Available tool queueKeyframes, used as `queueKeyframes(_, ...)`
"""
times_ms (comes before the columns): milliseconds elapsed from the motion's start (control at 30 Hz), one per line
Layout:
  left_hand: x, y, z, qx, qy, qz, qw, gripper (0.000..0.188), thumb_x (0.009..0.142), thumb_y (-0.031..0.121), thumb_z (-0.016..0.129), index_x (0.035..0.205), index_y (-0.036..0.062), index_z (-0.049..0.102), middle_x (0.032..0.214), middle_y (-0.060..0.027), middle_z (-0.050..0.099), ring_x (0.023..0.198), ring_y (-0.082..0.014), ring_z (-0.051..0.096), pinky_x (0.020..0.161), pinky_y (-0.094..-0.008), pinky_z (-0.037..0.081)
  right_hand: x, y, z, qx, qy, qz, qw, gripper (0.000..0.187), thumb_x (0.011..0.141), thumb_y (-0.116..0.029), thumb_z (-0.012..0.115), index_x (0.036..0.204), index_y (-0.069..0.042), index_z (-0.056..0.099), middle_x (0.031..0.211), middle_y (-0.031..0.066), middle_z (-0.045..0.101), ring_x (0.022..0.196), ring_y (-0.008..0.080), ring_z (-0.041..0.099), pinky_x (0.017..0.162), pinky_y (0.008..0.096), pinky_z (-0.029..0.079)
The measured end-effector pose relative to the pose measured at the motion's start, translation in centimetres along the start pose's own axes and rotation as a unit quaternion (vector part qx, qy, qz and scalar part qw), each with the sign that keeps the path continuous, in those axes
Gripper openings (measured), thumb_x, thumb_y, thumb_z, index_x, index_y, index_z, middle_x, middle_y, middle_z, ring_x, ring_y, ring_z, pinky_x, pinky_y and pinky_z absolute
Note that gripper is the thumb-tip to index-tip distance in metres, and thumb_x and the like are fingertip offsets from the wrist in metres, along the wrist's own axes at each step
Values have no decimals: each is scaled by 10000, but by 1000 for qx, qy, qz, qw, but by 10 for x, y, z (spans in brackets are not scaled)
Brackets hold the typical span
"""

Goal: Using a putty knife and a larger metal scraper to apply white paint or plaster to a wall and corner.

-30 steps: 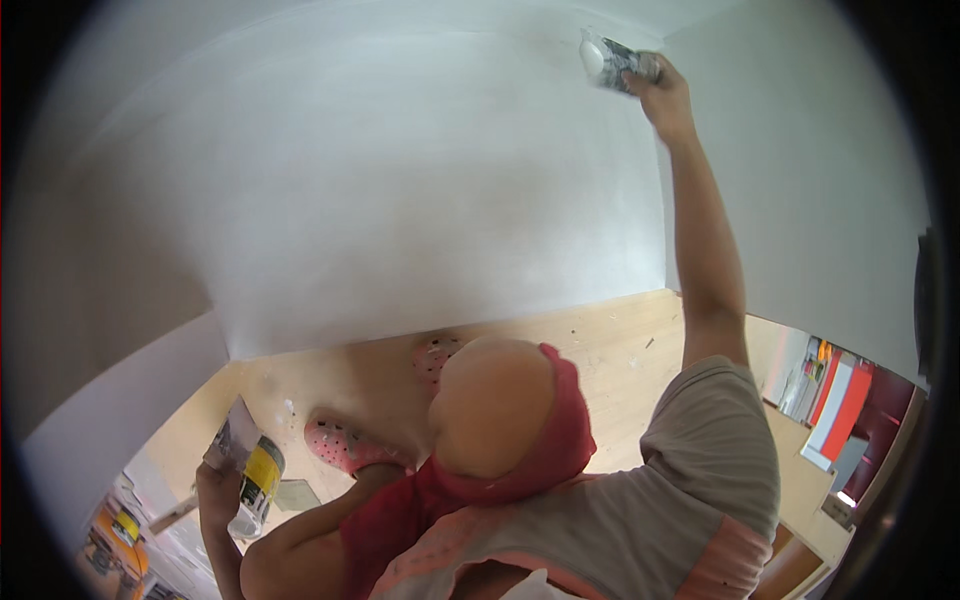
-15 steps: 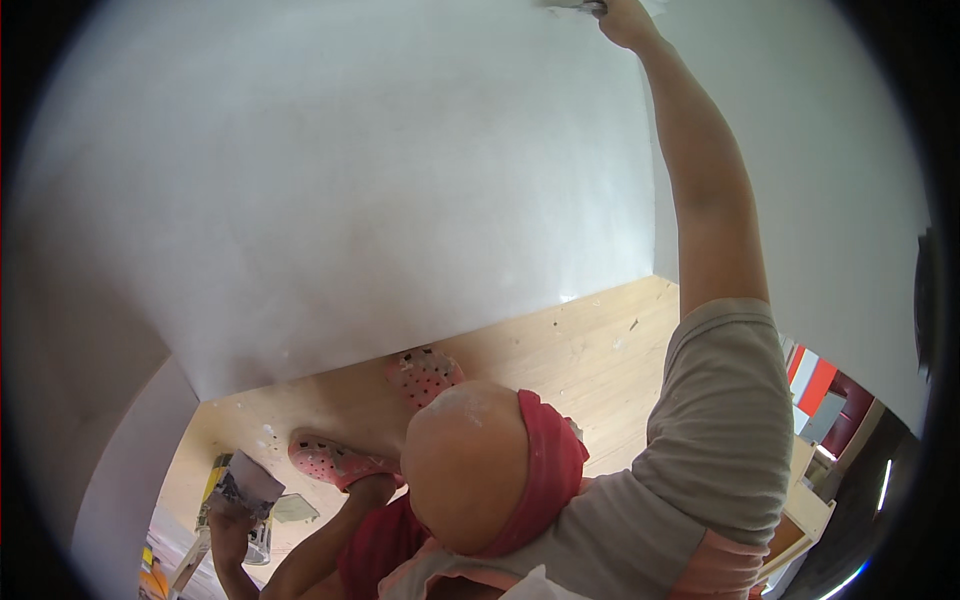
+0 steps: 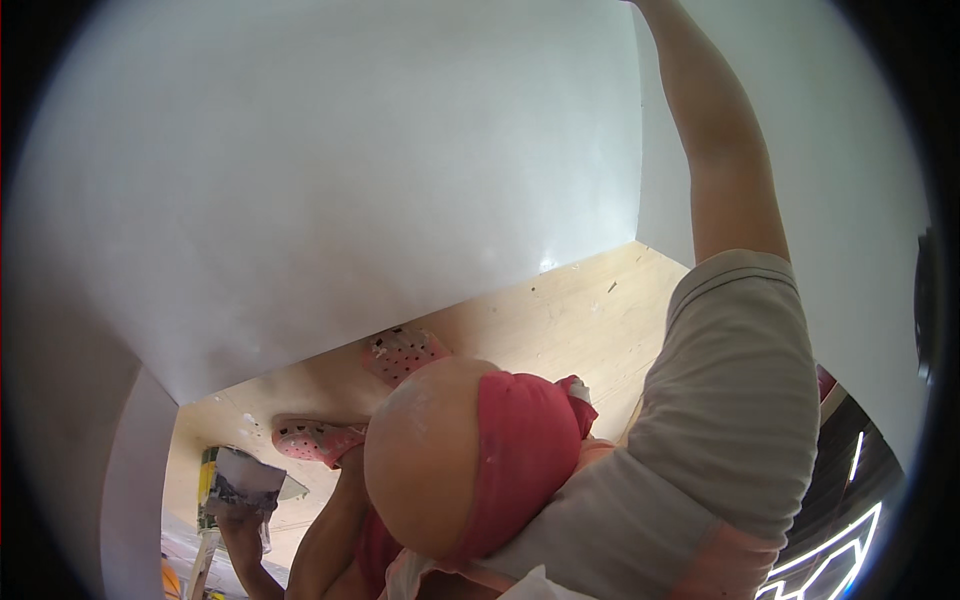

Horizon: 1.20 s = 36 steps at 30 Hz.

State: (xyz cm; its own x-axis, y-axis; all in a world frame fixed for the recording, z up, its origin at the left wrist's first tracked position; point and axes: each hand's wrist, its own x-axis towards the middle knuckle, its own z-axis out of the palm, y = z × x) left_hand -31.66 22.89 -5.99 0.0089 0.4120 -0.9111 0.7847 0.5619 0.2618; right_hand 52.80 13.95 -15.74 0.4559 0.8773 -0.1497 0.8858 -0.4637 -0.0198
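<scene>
My right arm reaches up along the white wall (image 3: 400, 150) near the corner. Only a sliver of my right hand (image 3: 645, 3) shows at the top edge, so its fingers and anything in them are out of sight. Low on the left, my left hand (image 3: 238, 522) is closed on a wide putty knife (image 3: 246, 482), whose flat, squarish blade is smeared with grey-white putty. Beside that blade stands a yellow and green container (image 3: 208, 480), partly hidden by it.
A second white wall (image 3: 820, 180) meets the first at the right. My knee (image 3: 425, 450) and pink clogs (image 3: 405, 352) are close to the wall's foot, over a pale wood-toned floor (image 3: 560, 310) with white specks. A small flat greyish piece (image 3: 292, 489) shows behind the blade.
My right hand, seen earlier gripping a putty knife against the wall, has risen almost out of the picture. The view has tilted and shifted; my left hand still holds its wide putty knife.
</scene>
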Motion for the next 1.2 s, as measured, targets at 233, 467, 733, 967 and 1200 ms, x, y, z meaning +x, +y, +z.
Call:
queueKeyframes(233,5,78,44,-19,-114,113,987,440,632,-49,560,1060,-66,461,1005,-120,543,930,-191,532,814,-305,423,-90,-28,-13,-33,-125,55,990,438,621,38,393,944,-113,648,947,167,604,888,317,565,811,357,444)
queueKeyframes(467,0,92,46,110,-130,145,975,435,619,-69,542,1048,-63,469,999,-118,546,916,-184,536,802,-301,429,-231,-73,-19,-8,-157,97,983,423,703,35,413,997,-181,627,954,141,596,859,291,567,774,350,445)
queueKeyframes(733,18,80,28,51,-140,219,964,439,625,-112,499,1058,-58,450,1009,-130,548,901,-209,555,795,-305,445,-379,-124,10,40,-89,105,990,324,660,33,499,886,-139,655,864,69,633,870,245,563,776,353,452)
queueKeyframes(967,22,74,17,27,-151,201,967,440,630,-127,495,1061,-55,445,982,-122,560,888,-200,557,777,-293,449,-415,-149,12,89,-125,132,979,357,650,82,469,898,-103,647,894,79,627,896,250,561,772,347,457)
queueKeyframes(1200,10,73,23,38,-74,206,975,451,615,-55,536,1058,-37,449,888,-109,588,765,-179,585,676,-277,467,-264,-119,-3,143,100,7,985,361,661,56,447,965,-69,596,896,125,608,879,305,542,773,383,446)
